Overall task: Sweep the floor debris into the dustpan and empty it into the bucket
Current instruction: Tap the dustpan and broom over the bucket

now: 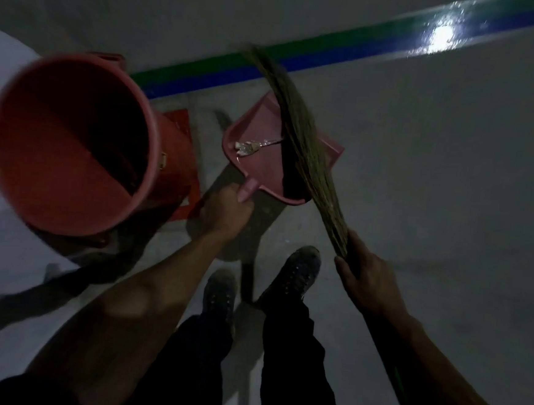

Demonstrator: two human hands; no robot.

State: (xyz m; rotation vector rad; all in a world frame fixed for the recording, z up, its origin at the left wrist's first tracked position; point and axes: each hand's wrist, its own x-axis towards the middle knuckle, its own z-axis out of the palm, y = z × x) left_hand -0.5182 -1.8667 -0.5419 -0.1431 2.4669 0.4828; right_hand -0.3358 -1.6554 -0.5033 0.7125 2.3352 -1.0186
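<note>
Bucket (69,142): one, red, left of the dustpan.
Dustpan (263,157): one, pink, holding one scrap clump (246,148).
Left hand (226,212): grips the dustpan handle.
Right hand (367,274): clasps one broom (302,138), its bristles lying across the dustpan.
Shoes (298,272): two.

This looks like a dim industrial or utility hall rather than a home. The grey concrete floor (420,182) is bare and smooth, a painted green and blue stripe (302,58) runs across its far side as a lane marking, and a glare patch (441,37) from overhead lighting shines on the far right.
</note>
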